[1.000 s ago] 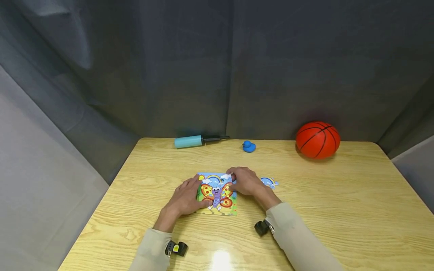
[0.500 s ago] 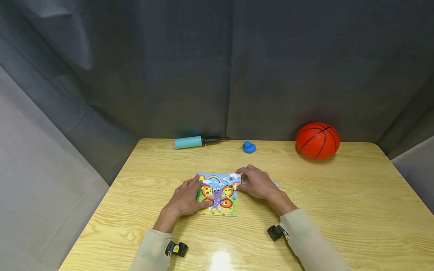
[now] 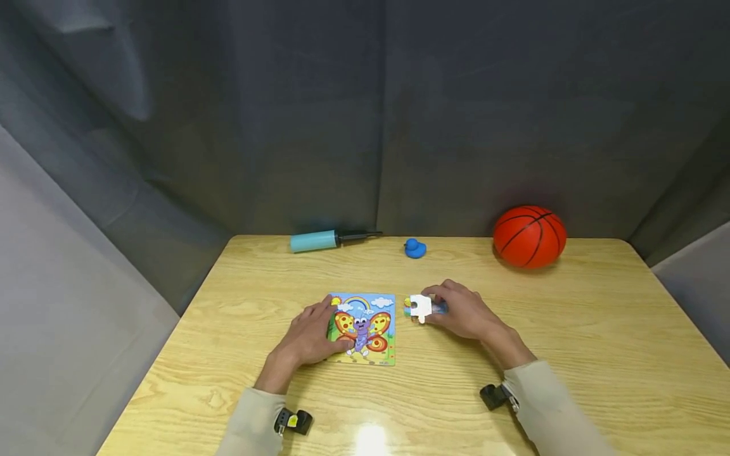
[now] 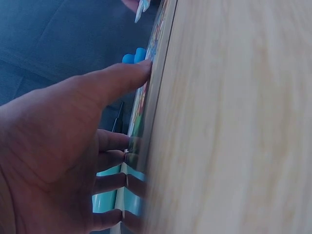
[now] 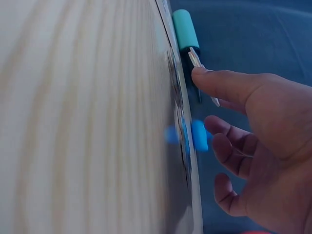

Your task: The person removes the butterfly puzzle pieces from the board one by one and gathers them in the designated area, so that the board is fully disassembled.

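Note:
My left hand (image 3: 308, 334) rests on the left side of a square butterfly puzzle (image 3: 373, 358), its thumb (image 4: 124, 78) lying over the picture and its other fingers along the left edge. To the right of the puzzle, my right hand (image 3: 464, 313) pinches a jigsaw piece (image 3: 424, 308) between thumb and forefinger, its white back turned to the head camera. The right wrist view shows that piece edge-on at the thumb tip, with the remaining fingers loosely curled. Beneath the hand, partly hidden, colourful jigsaw pieces (image 3: 407, 303) lie on the table.
A teal hand pump (image 3: 313, 241) with a black nozzle lies at the back of the wooden table (image 3: 228, 329). A blue rubber duck (image 3: 415, 249) sits right of it, and a red basketball (image 3: 530, 236) stands at the back right. Dark curtain hangs behind.
My right hand has lifted a piece off the puzzle's upper right corner and carried it right, turning its white back up. The left hand stays on the puzzle.

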`<state>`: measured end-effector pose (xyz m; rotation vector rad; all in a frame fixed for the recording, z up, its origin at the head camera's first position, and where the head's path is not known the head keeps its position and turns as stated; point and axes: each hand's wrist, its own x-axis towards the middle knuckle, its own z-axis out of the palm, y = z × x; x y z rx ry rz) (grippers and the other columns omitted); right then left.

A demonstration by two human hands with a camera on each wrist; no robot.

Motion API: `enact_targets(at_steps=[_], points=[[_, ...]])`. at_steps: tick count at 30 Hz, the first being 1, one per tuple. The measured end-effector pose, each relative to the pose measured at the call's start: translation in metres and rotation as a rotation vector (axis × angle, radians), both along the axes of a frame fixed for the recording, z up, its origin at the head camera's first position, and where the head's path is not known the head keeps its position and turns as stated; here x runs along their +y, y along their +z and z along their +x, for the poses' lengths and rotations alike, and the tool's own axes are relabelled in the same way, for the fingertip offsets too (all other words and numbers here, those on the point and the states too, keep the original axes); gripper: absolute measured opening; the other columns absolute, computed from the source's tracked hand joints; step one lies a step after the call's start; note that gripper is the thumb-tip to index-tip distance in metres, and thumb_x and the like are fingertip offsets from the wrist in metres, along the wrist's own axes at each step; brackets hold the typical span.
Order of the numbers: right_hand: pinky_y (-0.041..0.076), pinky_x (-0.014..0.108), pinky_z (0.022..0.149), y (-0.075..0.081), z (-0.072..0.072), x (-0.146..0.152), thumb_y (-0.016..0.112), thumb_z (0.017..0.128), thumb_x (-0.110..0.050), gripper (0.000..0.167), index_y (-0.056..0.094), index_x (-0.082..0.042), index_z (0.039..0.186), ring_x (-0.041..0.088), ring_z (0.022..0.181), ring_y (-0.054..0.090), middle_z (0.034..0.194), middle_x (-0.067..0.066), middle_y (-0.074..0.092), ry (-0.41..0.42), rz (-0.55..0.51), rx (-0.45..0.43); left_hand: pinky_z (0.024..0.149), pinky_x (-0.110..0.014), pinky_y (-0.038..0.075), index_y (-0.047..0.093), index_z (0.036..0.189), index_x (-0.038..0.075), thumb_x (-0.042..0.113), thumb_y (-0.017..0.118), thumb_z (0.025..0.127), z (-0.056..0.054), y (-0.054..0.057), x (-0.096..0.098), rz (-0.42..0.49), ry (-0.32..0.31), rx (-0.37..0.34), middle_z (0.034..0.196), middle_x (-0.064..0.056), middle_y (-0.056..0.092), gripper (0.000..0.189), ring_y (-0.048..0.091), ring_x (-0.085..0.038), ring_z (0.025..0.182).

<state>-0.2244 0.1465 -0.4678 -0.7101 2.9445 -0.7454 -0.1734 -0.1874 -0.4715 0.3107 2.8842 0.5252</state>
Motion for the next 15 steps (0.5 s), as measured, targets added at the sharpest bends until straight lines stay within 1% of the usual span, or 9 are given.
enact_targets(at_steps=[6, 15], points=[[0.037, 0.036, 0.071, -0.002, 0.001, 0.023, 0.079, 0.079, -0.034, 0.049, 0.063, -0.022, 0.124, 0.017, 0.090, 0.055, 0.098, 0.000, 0.060, -0.027, 0.019, 0.007, 0.114, -0.057, 0.025, 0.038, 0.149, 0.009, 0.060, 0.065, 0.082, 0.000, -0.001, 0.000, -0.013, -0.001, 0.005, 0.163, -0.009, 0.016, 0.088, 0.024, -0.035, 0.146], [0.043, 0.035, 0.070, -0.002, 0.003, 0.056, 0.079, 0.080, -0.029, 0.046, 0.064, -0.017, 0.122, 0.018, 0.088, 0.056, 0.096, 0.002, 0.059, -0.019, 0.002, 0.022, 0.113, -0.057, 0.026, 0.039, 0.148, 0.011, 0.061, 0.066, 0.082, 0.000, 0.000, 0.000, -0.014, 0.007, 0.007, 0.162, -0.008, 0.021, 0.087, 0.026, -0.034, 0.145]])
